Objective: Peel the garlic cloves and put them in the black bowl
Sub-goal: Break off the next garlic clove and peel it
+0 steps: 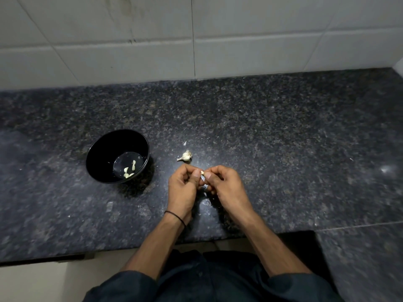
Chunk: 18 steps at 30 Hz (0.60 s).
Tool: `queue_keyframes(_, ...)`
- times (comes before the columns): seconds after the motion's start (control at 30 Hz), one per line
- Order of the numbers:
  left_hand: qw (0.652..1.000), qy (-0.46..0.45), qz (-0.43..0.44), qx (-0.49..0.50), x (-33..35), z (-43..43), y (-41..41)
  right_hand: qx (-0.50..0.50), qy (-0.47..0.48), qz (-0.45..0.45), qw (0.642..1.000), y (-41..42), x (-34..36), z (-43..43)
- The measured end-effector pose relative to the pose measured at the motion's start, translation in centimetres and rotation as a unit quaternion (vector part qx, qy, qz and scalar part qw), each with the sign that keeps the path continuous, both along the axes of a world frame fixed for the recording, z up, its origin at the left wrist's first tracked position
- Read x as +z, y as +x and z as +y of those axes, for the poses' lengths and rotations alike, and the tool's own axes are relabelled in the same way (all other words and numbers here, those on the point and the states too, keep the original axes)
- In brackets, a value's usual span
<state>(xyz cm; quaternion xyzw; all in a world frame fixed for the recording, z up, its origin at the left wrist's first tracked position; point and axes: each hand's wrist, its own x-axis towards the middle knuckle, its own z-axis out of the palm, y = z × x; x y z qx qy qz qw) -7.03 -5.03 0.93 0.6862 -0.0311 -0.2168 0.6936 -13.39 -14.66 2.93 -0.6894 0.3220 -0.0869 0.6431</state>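
A black bowl [102,149] stands on the dark granite counter [272,131], left of my hands, with several peeled pale cloves [129,170] lying at its bottom. My left hand [184,188] and my right hand [225,186] meet above the counter and pinch one small garlic clove [202,172] between thumbs and fingertips. Most of that clove is hidden by the fingers. The rest of the garlic bulb [185,156] lies on the counter just beyond my hands, to the right of the bowl.
A scrap of white peel [185,143] lies beyond the bulb, and small flecks dot the counter. White wall tiles [196,40] rise behind the counter. The counter's front edge [130,250] runs near my body and steps forward at the right.
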Motion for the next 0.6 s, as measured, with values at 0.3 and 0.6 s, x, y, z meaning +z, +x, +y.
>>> queue_keyframes(0.3,0.997,0.049,-0.051,-0.023,-0.33,0.08,0.34,0.027,-0.117,0.034,0.992,-0.24,0.25,-0.27)
queue_keyframes(0.6,0.998,-0.015,0.018,-0.063,0.15,-0.08,0.12,0.004,-0.038,0.021,0.999,0.02,-0.27,-0.41)
